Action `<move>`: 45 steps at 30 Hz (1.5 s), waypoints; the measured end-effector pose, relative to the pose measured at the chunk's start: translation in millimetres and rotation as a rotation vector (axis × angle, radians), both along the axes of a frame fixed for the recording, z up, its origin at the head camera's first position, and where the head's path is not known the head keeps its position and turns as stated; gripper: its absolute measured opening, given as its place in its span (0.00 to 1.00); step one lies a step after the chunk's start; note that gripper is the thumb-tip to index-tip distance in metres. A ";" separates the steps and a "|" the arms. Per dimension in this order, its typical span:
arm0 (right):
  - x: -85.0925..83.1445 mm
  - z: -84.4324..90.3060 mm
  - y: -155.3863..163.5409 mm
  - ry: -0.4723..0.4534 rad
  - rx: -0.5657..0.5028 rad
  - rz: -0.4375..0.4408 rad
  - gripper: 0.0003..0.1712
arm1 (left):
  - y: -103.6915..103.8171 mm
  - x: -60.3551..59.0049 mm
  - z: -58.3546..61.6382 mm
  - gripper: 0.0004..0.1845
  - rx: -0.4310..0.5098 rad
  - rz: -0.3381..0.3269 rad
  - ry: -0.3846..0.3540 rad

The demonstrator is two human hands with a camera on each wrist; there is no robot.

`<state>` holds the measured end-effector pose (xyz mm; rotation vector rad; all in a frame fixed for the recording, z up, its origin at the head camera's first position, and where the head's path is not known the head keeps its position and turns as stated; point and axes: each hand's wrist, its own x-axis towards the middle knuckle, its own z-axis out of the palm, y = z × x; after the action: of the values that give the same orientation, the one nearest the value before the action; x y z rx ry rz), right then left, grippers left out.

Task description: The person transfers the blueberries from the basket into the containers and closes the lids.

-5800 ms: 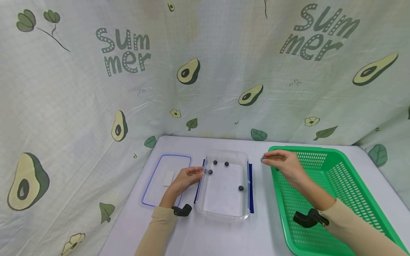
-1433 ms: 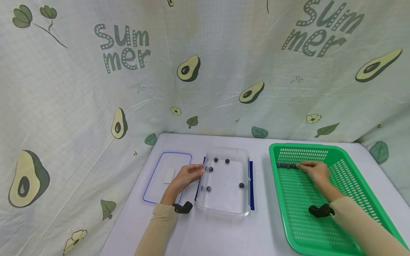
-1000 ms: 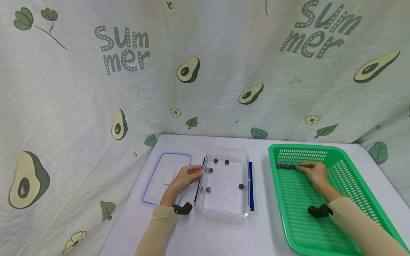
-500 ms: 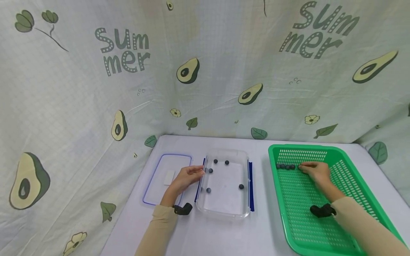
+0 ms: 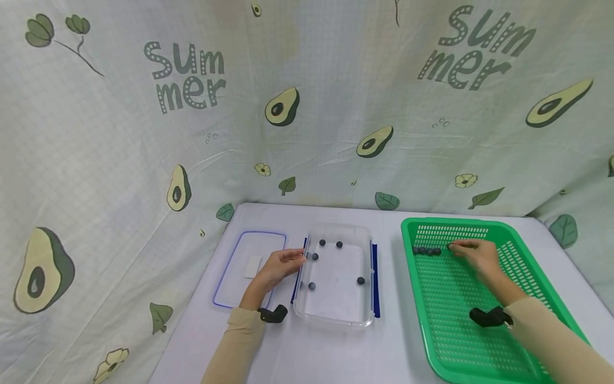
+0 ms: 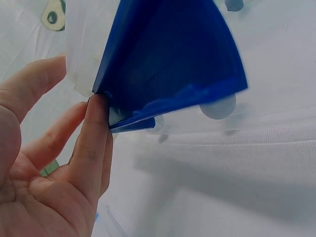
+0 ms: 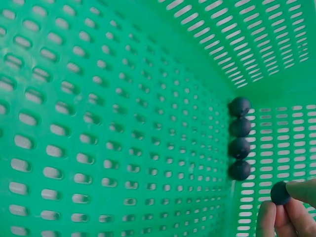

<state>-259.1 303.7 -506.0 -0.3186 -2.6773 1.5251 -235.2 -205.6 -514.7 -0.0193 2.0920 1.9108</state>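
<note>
- White table (image 5: 336, 352); avocado-print cloth backdrop (image 5: 144, 133).
- Perforated green basket (image 5: 527, 250); row of four dark balls (image 5: 427, 250).
- Right hand (image 5: 475, 256) pinching a fifth ball (image 7: 280, 192).
- Left hand (image 5: 278, 269), fingers straight, touching clear container (image 5: 336, 320).

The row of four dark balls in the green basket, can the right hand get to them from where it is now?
Probably yes. The right hand is already inside the green basket, pinching a fifth ball just beside the row of four balls. The basket floor between them is bare, and nothing covers the row.
</note>
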 end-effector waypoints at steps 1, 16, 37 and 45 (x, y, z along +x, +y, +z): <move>1.0 2.3 -0.5 0.000 0.003 0.010 0.23 | -0.4 -0.3 -0.4 0.25 -0.006 -0.004 0.005; 11.5 38.3 -9.5 0.003 -0.064 0.116 0.32 | 1.0 -1.4 -0.2 0.25 0.013 0.002 -0.005; 26.9 87.5 -57.3 0.000 -0.111 0.283 0.33 | -1.0 -1.3 -0.5 0.25 -0.008 0.007 -0.002; 26.9 96.7 -82.0 0.041 -0.137 0.333 0.29 | 0.2 0.2 0.9 0.26 -0.009 0.005 0.000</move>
<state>-232.1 221.7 -409.3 0.1637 -2.7017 1.7803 -235.0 -205.4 -513.7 -0.0262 2.1022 1.9049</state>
